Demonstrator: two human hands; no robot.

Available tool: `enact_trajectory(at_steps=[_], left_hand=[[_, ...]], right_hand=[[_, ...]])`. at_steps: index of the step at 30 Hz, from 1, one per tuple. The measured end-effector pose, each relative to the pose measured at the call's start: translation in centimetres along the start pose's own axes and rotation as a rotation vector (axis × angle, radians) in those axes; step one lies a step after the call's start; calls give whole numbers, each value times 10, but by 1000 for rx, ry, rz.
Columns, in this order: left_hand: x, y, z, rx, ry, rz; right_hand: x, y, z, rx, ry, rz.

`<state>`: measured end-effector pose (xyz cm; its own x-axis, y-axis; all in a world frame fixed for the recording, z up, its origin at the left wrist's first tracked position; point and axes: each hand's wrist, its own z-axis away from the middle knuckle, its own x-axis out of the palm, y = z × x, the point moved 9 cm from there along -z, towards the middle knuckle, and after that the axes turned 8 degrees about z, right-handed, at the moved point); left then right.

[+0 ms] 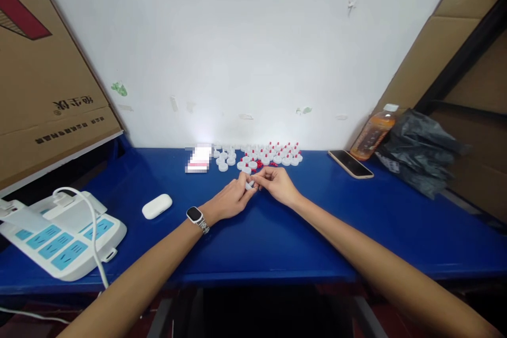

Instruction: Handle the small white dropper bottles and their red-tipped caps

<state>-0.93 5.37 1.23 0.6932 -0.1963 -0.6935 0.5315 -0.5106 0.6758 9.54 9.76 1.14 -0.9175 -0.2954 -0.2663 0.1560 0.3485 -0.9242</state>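
My left hand [232,198], with a watch on its wrist, grips a small white plastic cap [249,185] low over the table. Close against it, my right hand [279,185] is closed in a pinch at the cap; whatever lies between its fingertips is hidden. Just beyond my hands stand several white caps with red tips [296,156]. Small loose red tips [259,164] lie among them. Farther left are several white caps without red tips [223,166].
A white power strip [71,243] with a cable and a white earbud case [157,206] lie left. A phone [350,163], a drink bottle [374,133] and a black plastic bag [420,148] are right. Cardboard [51,74] and a white wall [253,53] bound the blue table [269,248].
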Motion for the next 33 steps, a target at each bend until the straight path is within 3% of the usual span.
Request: enact_trajectory(at_steps=[12, 22, 30, 33], left_hand=[[2, -2, 2, -20, -6, 150], [2, -6, -1, -10, 25, 205], [0, 5, -6, 70, 95, 197], [1, 8, -7, 61, 94, 183]], right_hand=[[2, -2, 3, 16, -60, -52], [3, 3, 12, -63, 89, 13], [-6, -7, 9, -51, 97, -164], [-8, -3, 7, 19, 73, -221]])
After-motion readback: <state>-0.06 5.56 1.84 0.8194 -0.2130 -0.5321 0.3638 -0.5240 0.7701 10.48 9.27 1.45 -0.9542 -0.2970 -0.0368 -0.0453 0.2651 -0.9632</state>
